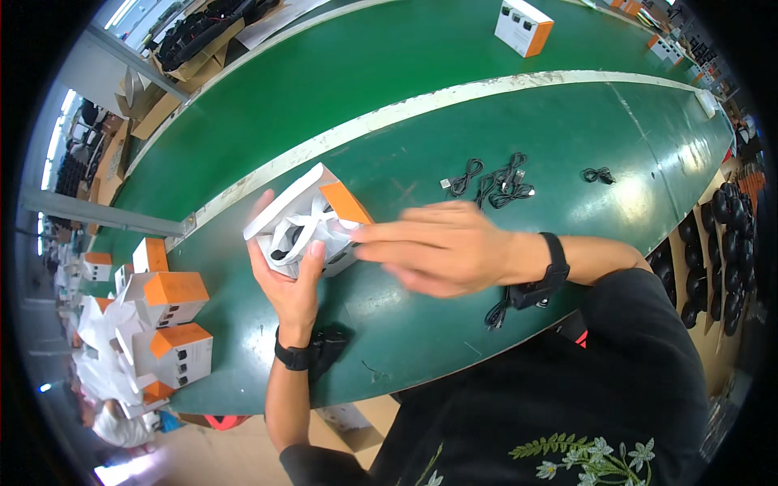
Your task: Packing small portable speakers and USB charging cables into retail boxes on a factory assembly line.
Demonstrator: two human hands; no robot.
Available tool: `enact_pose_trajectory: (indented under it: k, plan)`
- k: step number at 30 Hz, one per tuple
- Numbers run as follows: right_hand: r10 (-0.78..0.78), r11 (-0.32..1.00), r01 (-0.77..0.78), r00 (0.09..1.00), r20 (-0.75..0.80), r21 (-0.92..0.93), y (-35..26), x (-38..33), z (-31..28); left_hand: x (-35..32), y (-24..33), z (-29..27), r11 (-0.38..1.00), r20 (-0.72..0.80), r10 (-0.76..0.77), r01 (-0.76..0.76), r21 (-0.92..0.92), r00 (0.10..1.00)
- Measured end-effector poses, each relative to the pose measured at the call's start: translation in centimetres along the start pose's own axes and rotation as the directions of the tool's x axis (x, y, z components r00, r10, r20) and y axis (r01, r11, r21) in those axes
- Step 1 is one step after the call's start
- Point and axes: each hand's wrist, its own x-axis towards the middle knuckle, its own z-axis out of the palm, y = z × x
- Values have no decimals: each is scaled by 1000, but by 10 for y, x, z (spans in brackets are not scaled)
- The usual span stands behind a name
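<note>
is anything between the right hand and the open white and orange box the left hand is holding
Nothing visible does. The left hand holds the open white and orange box above the green table, and the right hand already has its fingers at the box's open end. The black cables lie off to the side.

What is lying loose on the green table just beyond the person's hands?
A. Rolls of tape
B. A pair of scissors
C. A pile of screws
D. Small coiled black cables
D: several small coiled black cables lie on the green table, beyond the white and orange box held in the hands.
</note>
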Motion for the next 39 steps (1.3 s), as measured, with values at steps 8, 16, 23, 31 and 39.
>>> enact_pose_trajectory:
  k: [8, 16, 23, 31, 39]
  plan:
    - [278, 932, -204, 933, 230, -301, 74, -26, -76, 2, -4, -5, 984, -26, 110, -113, -135, 994]
    - [437, 895, -321, 769, 466, -310, 84, -30, -90, 9, -13, -4, 973, -46, 126, -132, -188, 991]
    - [479, 876, -448, 764, 432, -179, 76, -12, -98, 11, -10, -7, 972, -73, 143, -154, -179, 987]
    - [-156, 920, 89, 977, 148, 383, -10, 52, -78, 6, -8, -4, 961, -53, 116, -125, -248, 992]
    - [-299, 928, 304, 953, 55, -216, 7, 70, 2, 4, -6, -6, 972, -1, 26, -26, -232, 1000]
